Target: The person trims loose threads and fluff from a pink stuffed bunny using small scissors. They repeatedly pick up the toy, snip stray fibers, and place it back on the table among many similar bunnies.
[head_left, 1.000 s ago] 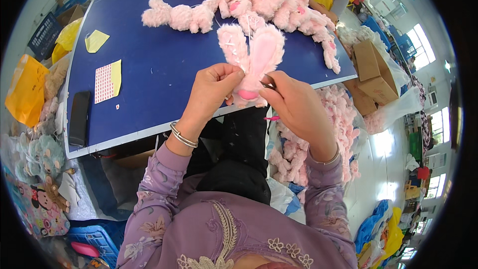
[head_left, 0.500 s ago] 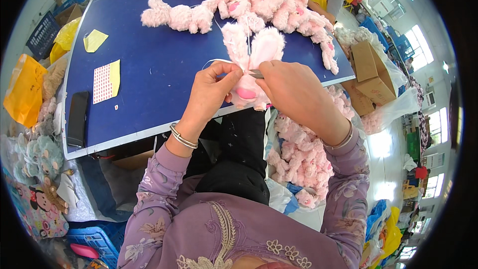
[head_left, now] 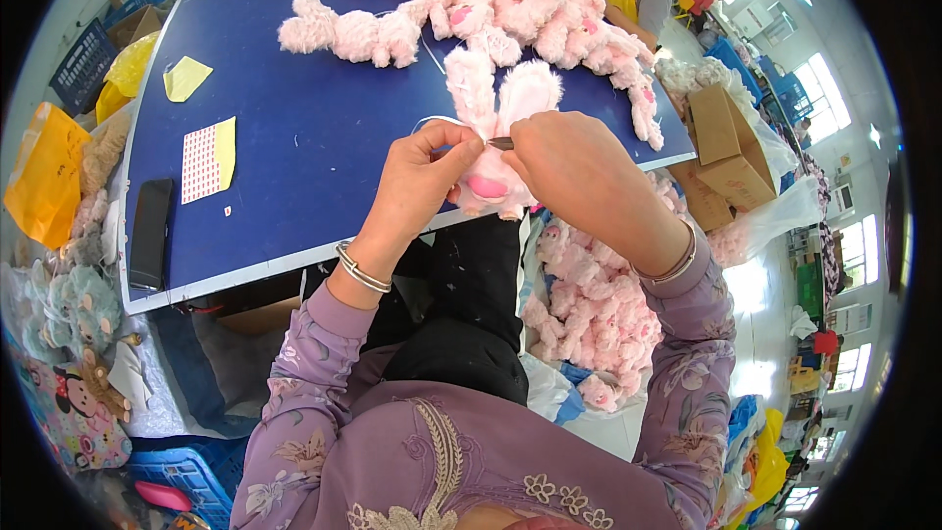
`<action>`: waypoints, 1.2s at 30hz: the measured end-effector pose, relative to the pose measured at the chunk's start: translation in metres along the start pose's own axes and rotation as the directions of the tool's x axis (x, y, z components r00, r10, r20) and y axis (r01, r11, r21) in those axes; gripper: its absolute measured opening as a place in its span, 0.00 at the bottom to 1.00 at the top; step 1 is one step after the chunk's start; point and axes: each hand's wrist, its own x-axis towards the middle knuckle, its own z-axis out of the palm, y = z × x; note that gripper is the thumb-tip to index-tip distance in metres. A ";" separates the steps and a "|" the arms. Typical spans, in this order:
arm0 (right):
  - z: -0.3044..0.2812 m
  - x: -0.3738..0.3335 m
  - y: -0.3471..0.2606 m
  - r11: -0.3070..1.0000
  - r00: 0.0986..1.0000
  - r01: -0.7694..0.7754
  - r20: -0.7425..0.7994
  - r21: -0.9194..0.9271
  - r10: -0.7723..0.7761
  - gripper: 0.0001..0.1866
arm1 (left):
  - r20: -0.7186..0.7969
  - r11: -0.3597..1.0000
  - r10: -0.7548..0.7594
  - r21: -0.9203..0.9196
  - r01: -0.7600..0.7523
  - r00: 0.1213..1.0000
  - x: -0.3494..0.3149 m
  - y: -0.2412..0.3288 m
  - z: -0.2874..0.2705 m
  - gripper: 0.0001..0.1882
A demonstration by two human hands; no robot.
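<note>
A pink plush rabbit (head_left: 493, 165) with two long upright ears and a bright pink muzzle is at the table's near edge, between my hands. My left hand (head_left: 428, 169) is closed in a pinch on a white thread (head_left: 439, 120) at the rabbit's face. My right hand (head_left: 564, 152) wraps round small scissors; the handles are hidden in the palm. Only the metal blades (head_left: 501, 143) of the scissors show, pressed together and pointing left at the thread, close to my left fingertips.
A heap of pink plush rabbits (head_left: 510, 0) covers the far side of the blue table (head_left: 304, 147). A phone (head_left: 151, 236), a sticker sheet (head_left: 209, 159) and a yellow paper (head_left: 186, 79) lie on the left. More pink plush (head_left: 599, 309) fills a bag below right, near a cardboard box (head_left: 731, 147).
The scissor blades were slightly apart and now look closed. My right hand has shifted a little, up and left. The rabbit's ears tilt slightly further right.
</note>
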 end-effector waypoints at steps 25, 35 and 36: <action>0.001 0.004 -0.002 1.000 0.999 0.011 0.030 -0.013 -0.010 0.11 | 0.015 1.000 -0.010 -0.011 0.010 1.000 0.000 -0.002 0.000 0.07; -0.004 -0.001 -0.003 0.881 0.915 -0.401 0.065 0.252 0.398 0.25 | 0.050 0.986 -0.082 -0.145 0.088 0.995 -0.001 -0.003 -0.009 0.10; 0.007 -0.008 -0.003 0.868 0.907 -0.401 -0.008 0.293 0.421 0.29 | 0.062 0.984 -0.078 -0.156 0.087 0.995 -0.001 -0.004 -0.007 0.10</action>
